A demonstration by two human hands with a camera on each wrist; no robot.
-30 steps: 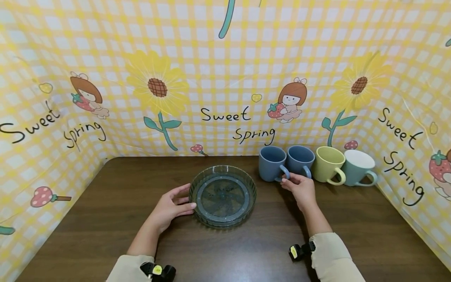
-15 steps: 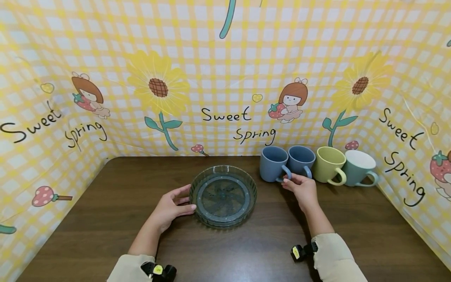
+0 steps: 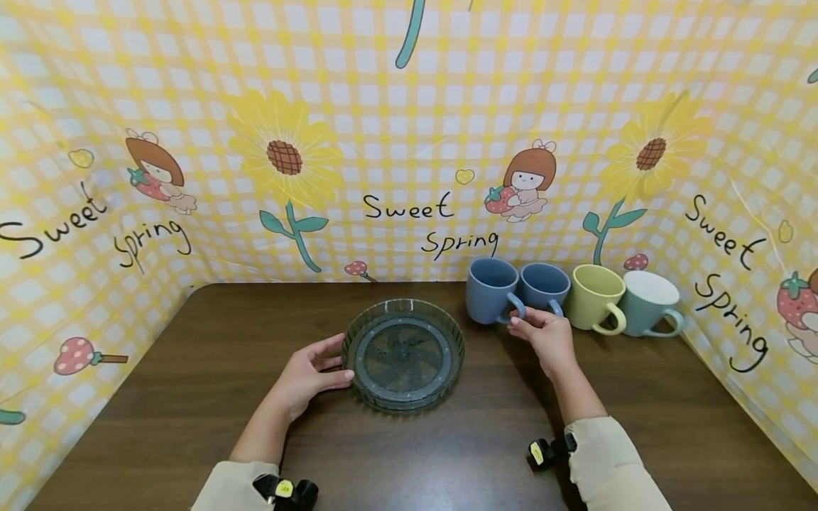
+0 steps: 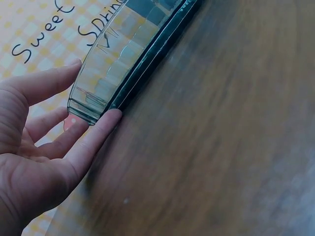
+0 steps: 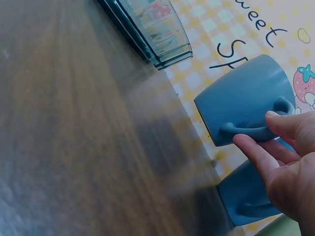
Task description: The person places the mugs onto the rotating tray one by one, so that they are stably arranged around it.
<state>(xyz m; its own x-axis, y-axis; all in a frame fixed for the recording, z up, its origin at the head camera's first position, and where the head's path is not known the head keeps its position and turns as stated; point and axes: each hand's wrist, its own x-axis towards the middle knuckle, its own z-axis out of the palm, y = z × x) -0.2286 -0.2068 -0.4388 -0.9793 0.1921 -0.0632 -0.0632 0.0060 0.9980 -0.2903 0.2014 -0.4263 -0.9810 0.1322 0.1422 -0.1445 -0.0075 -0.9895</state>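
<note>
Three "Sweet Spring" prints (image 3: 409, 206) are showing on the cloth (image 3: 409, 106); one glass dish (image 3: 402, 362) is touching my left hand (image 3: 305, 382), fingers (image 4: 51, 84) spread. My right hand (image 3: 549, 342) is pinching one blue mug (image 3: 488, 298) by its handle (image 5: 246, 132), just off the table (image 3: 409, 461); three mugs (image 3: 588, 306), blue, green and teal, are standing alongside.

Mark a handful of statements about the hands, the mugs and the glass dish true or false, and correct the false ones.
1. The right hand holds the leftmost mug by its handle. True.
2. The left hand holds a mug too. False: it touches the glass dish.
3. The yellow-green mug is between a blue mug and the teal mug. True.
4. In the head view, the glass dish is right of all the mugs. False: it is left of them.
5. The teal mug is white inside. True.
</note>
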